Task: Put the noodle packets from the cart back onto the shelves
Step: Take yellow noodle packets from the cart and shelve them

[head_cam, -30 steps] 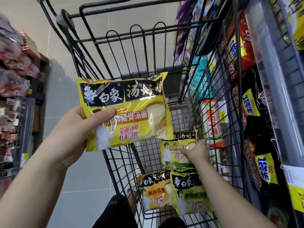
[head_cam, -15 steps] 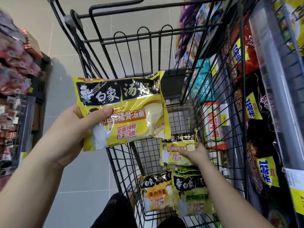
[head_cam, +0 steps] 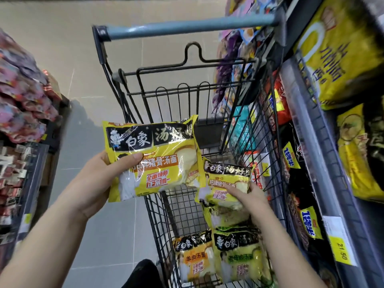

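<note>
Over the cart (head_cam: pixel 180 206), left hand (head_cam: pixel 93 181) grips one packet (head_cam: pixel 153 161), thumb across its front; right hand (head_cam: pixel 252 197) curls round a second packet (head_cam: pixel 226 181) inside the basket; lift it clear of the wires, then swing to the shelf (head_cam: pixel 311 142) at 3 o'clock; more packets (head_cam: pixel 195 258) lie at 6; the cart's side wall intervenes.

Grey floor tiles (head_cam: pixel 97 235) with pale joints run down the aisle, lighter at the far end. A dark rack (head_cam: pixel 35 167) of pink and red packets stands left; a grey shelf (head_cam: pixel 315 146) on the right carries a yellow price tag (head_cam: pixel 340 252). Light is even.
</note>
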Demonstrator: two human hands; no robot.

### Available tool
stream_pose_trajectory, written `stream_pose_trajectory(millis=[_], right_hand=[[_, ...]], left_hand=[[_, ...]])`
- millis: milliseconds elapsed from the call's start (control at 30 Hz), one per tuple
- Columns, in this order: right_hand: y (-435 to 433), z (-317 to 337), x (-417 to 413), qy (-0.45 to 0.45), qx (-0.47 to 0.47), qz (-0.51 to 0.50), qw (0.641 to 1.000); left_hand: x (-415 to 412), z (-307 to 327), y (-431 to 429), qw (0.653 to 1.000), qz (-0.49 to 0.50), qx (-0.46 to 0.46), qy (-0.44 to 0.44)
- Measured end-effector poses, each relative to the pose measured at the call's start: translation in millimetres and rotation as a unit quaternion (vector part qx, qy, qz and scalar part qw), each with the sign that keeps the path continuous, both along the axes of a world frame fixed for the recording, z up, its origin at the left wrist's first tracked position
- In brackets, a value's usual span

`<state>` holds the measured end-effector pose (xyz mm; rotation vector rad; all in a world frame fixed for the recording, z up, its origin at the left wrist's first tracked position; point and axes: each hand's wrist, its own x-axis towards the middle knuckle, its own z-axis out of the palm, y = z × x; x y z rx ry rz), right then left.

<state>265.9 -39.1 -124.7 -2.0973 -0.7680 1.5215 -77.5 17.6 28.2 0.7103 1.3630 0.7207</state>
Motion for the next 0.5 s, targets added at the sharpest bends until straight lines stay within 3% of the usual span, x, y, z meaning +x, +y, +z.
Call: stream_pose_trajectory(millis=[267,400,500], right_hand=[[19,131,11,0.065,0.127,-0.070,0.987],[24,226,6,0.114,0.204,-0.087,0.968],[24,278,7,0.102,0.248,-0.101,0.958]], left_hand=[[-19,70,11,1.000,0.005,0.025,0.003],[-20,118,23,0.997,0.004,0.074,-0.024],[-16,153,29,0.990,-0.013,0.128,-0.050]])
